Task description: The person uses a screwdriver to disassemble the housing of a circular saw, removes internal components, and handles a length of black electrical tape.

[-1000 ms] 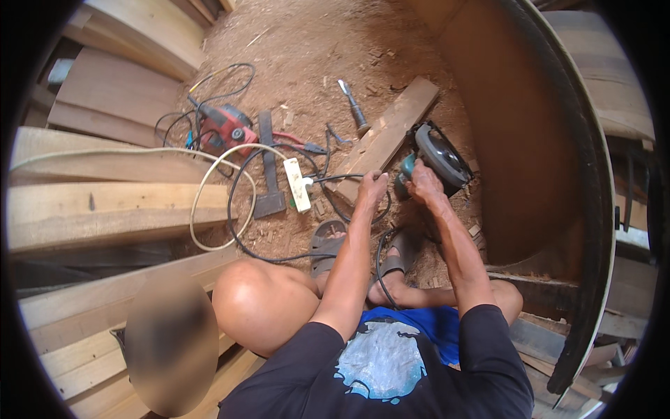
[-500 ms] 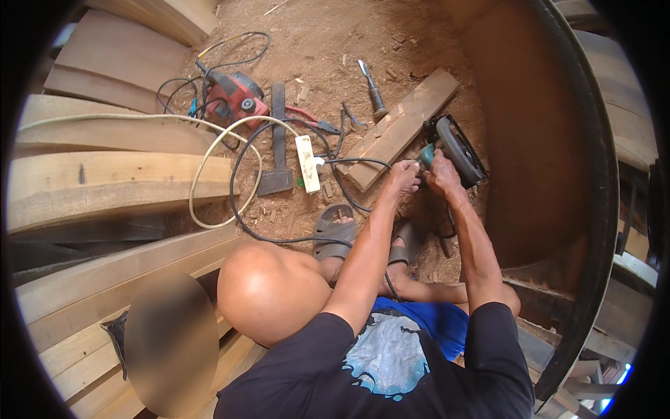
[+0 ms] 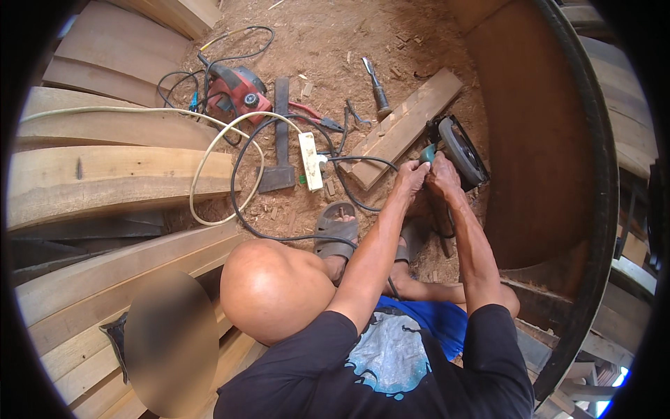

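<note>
Just right of the middle stands a power tool with a green body and a large dark curved guard, which looks like a circular saw [image 3: 460, 153]. My right hand [image 3: 442, 174] is wrapped round its green body. Close beside it, my left hand [image 3: 412, 177] is closed with the thumb against the green part; what lies inside its fingers is hidden. A thick wooden board [image 3: 405, 129] lies on the ground just beyond my hands. A chisel [image 3: 377, 91] with a dark handle rests at the board's far left side.
On the left of the ground lie a red power planer [image 3: 237, 94], a hammer-like iron tool [image 3: 279, 140], red-handled pliers [image 3: 317, 119] and a white power strip [image 3: 310, 162] with looping cords. Stacked timber [image 3: 118, 174] fills the left side. A large curved brown panel [image 3: 551, 140] stands at right.
My left hand has moved slightly right and up, its thumb now against the green body. My right hand has shifted only slightly on the tool.
</note>
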A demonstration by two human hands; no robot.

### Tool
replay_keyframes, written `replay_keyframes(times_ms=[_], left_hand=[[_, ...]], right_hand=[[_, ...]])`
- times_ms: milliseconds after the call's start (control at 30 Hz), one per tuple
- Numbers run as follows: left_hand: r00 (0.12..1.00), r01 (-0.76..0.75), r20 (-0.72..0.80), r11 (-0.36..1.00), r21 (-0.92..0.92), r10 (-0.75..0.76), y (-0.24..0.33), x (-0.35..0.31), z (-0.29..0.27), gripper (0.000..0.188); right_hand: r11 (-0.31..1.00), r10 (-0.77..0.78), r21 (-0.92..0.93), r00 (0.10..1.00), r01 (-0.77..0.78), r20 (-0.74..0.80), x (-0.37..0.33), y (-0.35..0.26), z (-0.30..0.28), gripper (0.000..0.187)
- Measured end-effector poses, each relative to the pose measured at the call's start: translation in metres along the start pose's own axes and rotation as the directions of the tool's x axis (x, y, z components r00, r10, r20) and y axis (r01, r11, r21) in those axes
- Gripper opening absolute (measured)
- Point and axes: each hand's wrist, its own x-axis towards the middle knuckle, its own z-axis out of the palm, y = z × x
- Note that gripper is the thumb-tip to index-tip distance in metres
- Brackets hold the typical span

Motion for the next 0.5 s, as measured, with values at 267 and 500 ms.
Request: replay_keyframes(times_ms=[267, 500], left_hand=[[0.996, -0.020, -0.092, 0.998, -0.051, 0.016, -0.001, -0.001, 0.008, 0.021], [0.988, -0.036, -0.153, 0.996, -0.082, 0.023, 0.012, -0.008, 0.018, 0.024]], right_hand=[[1.000, 0.016, 0.024, 1.000, -0.016, -0.022, -0.007, -0.003, -0.001, 0.038], [1.000, -0.004, 0.021, 1.000, 0.004, -0.013, -0.006, 0.000, -0.002, 0.042]])
